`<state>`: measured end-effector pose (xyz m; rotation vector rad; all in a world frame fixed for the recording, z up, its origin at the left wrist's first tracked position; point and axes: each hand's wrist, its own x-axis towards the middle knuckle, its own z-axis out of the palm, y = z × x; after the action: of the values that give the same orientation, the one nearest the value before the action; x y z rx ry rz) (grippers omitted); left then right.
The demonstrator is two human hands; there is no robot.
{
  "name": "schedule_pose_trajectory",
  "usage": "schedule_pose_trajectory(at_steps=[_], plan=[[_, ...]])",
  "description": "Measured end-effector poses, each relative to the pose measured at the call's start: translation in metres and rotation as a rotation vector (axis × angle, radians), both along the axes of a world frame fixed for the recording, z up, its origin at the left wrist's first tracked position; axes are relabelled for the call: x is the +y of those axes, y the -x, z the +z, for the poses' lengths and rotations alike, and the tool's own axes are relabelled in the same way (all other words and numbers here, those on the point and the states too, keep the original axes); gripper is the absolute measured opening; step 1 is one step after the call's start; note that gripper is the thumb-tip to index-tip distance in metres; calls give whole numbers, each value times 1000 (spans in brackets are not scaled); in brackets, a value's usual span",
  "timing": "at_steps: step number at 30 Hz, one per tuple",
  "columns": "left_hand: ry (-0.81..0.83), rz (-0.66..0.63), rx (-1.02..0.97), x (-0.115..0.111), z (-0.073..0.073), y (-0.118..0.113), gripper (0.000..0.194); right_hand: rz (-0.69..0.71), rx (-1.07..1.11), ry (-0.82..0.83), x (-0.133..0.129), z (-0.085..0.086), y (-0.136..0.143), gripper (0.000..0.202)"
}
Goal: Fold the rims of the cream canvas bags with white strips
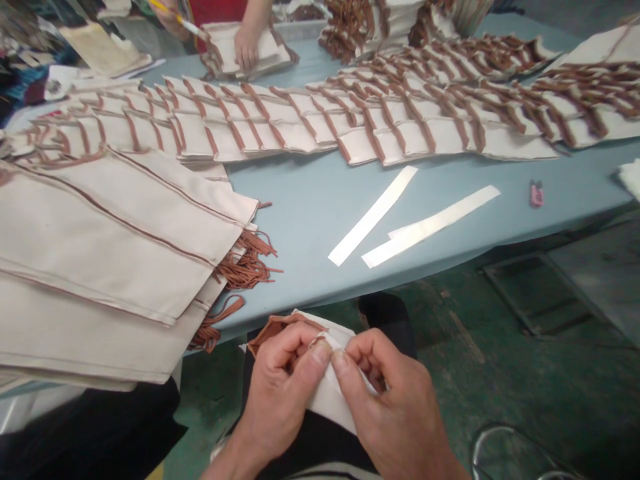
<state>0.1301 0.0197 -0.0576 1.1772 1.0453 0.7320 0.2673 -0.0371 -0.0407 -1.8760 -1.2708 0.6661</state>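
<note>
A cream fabric piece with brown edging (pixel 333 400) lies over my lap at the table's front edge. My left hand (pixel 285 373) pinches it near the brown edge, thumb pressed against the bent index finger. Close beside it, my right hand (pixel 385 387) grips the same cloth between thumb and fingers. The two thumb tips almost meet at a small fold or corner. What exactly lies under the fingertips is too small to make out.
Cream pieces with brown trim (pixel 300 120) overlap in long rows across the blue table (pixel 295 207). Larger panels (pixel 125 233) with brown cords (pixel 245 267) hang at left. Two pale strips (pixel 373 217) and a pink item (pixel 537 193) lie nearer. Opposite, a co-worker's hand (pixel 247 48) rests on fabric.
</note>
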Motion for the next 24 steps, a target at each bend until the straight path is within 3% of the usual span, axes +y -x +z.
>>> schedule_pose_trajectory(at_steps=[5, 9, 12, 14, 19, 24], plan=[[28, -48, -4, -2, 3, 8, 45, 184, 74, -130, 12, 8, -22, 8], [39, -74, -6, -6, 8, 12, 46, 482, 161, -292, 33, 10, -38, 41], [15, -127, 52, -9, 15, 16, 47, 708, 202, -312, 50, 8, -45, 22], [-54, -183, 124, -10, 22, 20, 47, 801, 172, -324, 57, 9, -47, 24], [-196, -297, 328, -12, 38, 31, 47, 906, 102, -288, 59, 20, -46, 46], [-251, -384, 345, -11, 43, 36, 45, 942, 214, -261, 57, 21, -42, 41]])
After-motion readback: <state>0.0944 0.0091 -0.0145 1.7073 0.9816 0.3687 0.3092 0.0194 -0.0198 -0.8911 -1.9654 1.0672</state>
